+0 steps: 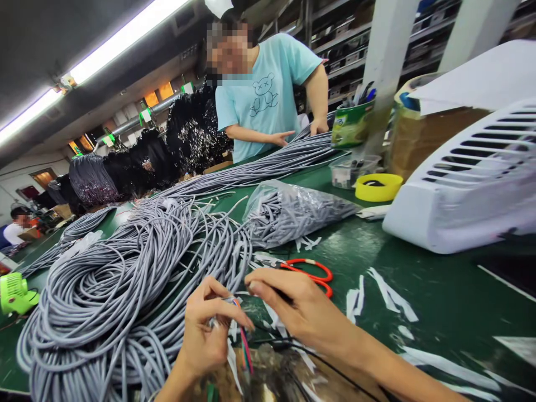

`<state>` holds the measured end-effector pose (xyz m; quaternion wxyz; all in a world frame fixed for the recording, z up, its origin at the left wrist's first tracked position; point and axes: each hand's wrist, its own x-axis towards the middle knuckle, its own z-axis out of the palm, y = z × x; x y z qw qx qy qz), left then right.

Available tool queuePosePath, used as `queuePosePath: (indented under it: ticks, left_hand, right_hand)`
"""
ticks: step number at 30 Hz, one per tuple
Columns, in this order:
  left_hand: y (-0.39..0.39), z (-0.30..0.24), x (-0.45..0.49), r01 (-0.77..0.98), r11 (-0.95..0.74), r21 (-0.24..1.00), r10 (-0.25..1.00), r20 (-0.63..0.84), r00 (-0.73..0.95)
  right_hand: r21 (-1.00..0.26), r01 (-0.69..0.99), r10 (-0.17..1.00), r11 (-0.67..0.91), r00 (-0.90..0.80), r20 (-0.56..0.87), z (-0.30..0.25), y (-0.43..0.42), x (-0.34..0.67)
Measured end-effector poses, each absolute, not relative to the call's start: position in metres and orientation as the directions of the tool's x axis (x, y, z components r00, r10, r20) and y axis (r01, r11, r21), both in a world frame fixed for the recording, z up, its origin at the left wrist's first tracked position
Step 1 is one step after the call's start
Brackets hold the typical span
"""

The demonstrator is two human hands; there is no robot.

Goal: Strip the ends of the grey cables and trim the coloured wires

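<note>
My left hand point(207, 329) is closed in a pinch on the end of a grey cable, where thin coloured wires point(245, 343) stick out, red and green among them. My right hand point(293, 307) is closed too, its fingers meeting the left hand at those wire ends; it seems to grip a thin dark tool, which I cannot make out. A big heap of grey cables point(125, 279) lies just left of both hands on the green table point(439, 290). Red-handled scissors point(312, 274) rest right behind my right hand.
A clear bag of cut grey cables point(288, 212) lies mid-table. A white fan housing point(473, 178) stands at right, a yellow tape roll point(378, 187) and green can point(352, 123) behind. A person in a light-blue shirt point(268, 89) handles cables across. White scraps litter the table.
</note>
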<state>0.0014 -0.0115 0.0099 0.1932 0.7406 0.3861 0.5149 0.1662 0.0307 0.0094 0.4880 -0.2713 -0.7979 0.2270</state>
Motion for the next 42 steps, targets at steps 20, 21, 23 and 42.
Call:
queuePosePath:
  ticks: [20, 21, 23, 42]
  left_hand:
    - [-0.011, 0.003, 0.025, 0.267, -0.301, 0.916, 0.891, 0.369, -0.263]
    - [-0.01, 0.003, 0.026, 0.206, -0.286, 0.936, 0.89, 0.339, -0.305]
    - [-0.008, 0.005, 0.026, 0.089, -0.268, 0.959, 0.889, 0.282, -0.36]
    - [-0.008, 0.017, 0.014, 0.096, -0.299, 0.949, 0.938, 0.311, -0.155]
  right_hand:
    - [-0.539, 0.202, 0.568, 0.818, -0.128, 0.813, 0.0, 0.017, 0.149]
    - [-0.542, 0.186, 0.568, 0.82, -0.134, 0.812, 0.0, 0.016, 0.148]
    - [-0.549, 0.166, 0.572, 0.819, -0.154, 0.806, -0.001, 0.015, 0.146]
    - [-0.594, 0.187, 0.622, 0.783, -0.213, 0.753, 0.006, 0.017, 0.149]
